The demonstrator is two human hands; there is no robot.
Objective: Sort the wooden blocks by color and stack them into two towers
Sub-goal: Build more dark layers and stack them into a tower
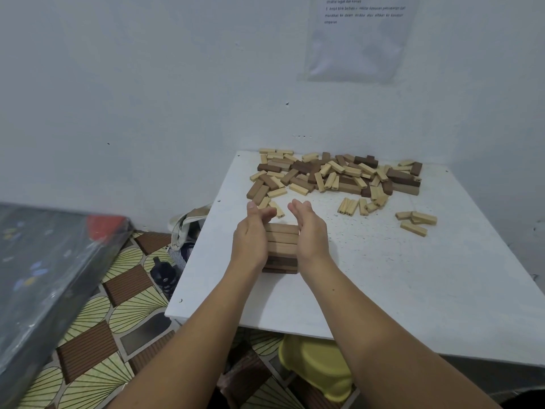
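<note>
Far left there's a dark plastic-wrapped slab (44, 276) leaning over the patterned floor (97, 335), with a cloth bag (185, 228) slumped against the white table (413, 290)'s left edge.

On the table's left half sits the short stack of brown blocks (281, 246), a few layers high. The left hand (250, 237) is flat against its left side, fingers straight and together, not curled round anything. The right hand (311, 231) mirrors it on the right side, palm in, fingers straight and pointing away from the person. So the stack is sandwiched between two flat palms.

Behind the hands, at the wall, is the loose pile of mixed light and brown blocks (333, 175). Further right, a few light blocks (417, 221) lie apart from it. A printed sheet (359, 39) hangs on the wall above, and a yellow plastic stool (315, 367) shows under the table.
</note>
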